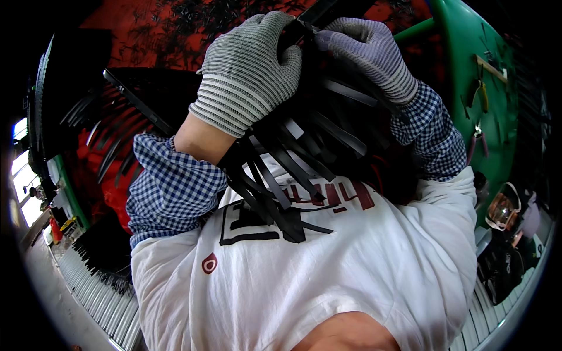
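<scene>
My left hand (pixel 249 73), in a grey-and-white striped knit glove, curls round a dark piece at the top middle, its fingers mostly turned away. Close beside it, my right hand (pixel 369 55), in a similar striped glove, has thumb and forefinger pressed together at the edge of a black bar (pixel 318 13). What lies in that pinch is too small to make out. Many flat, flexible black strips (pixel 281 158) hang in a fringe from beneath the hands down toward my white shirt. Where they join the dark piece is hidden.
Another black bar with strips (pixel 137 100) lies to the left over a red surface (pixel 193 41) littered with black scraps. A green panel (pixel 462 52) on the right carries yellow-handled pliers (pixel 481 96) and pink-handled pliers (pixel 479 143). A slatted metal surface (pixel 108 301) runs along the lower left.
</scene>
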`<state>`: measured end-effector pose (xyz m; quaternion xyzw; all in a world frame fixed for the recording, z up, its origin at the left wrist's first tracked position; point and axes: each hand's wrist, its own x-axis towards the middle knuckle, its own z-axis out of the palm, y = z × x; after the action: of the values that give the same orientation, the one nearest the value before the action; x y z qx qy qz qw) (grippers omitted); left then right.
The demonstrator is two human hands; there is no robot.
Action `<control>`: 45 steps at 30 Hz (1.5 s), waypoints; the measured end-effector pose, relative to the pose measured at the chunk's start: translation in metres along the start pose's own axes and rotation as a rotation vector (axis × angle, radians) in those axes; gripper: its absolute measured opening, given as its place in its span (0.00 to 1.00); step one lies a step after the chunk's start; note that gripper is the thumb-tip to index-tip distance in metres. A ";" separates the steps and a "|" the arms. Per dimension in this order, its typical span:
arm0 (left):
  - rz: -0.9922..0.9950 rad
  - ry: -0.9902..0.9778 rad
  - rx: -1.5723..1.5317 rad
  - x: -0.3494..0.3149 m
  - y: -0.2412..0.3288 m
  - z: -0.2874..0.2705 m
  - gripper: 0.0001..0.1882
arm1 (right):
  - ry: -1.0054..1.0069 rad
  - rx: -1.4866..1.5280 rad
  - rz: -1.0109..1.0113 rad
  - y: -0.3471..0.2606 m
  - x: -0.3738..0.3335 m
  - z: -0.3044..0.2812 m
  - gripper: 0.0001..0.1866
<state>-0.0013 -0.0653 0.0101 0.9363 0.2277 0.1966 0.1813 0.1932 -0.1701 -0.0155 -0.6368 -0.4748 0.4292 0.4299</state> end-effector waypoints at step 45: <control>-0.037 -0.014 -0.126 -0.005 -0.016 0.005 0.17 | 0.433 -0.420 -0.428 -0.036 -0.018 -0.036 0.04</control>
<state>-0.0086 -0.0558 -0.0024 0.9200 0.2309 0.2007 0.2449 0.2154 -0.1862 0.0310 -0.6736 -0.5729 0.0783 0.4603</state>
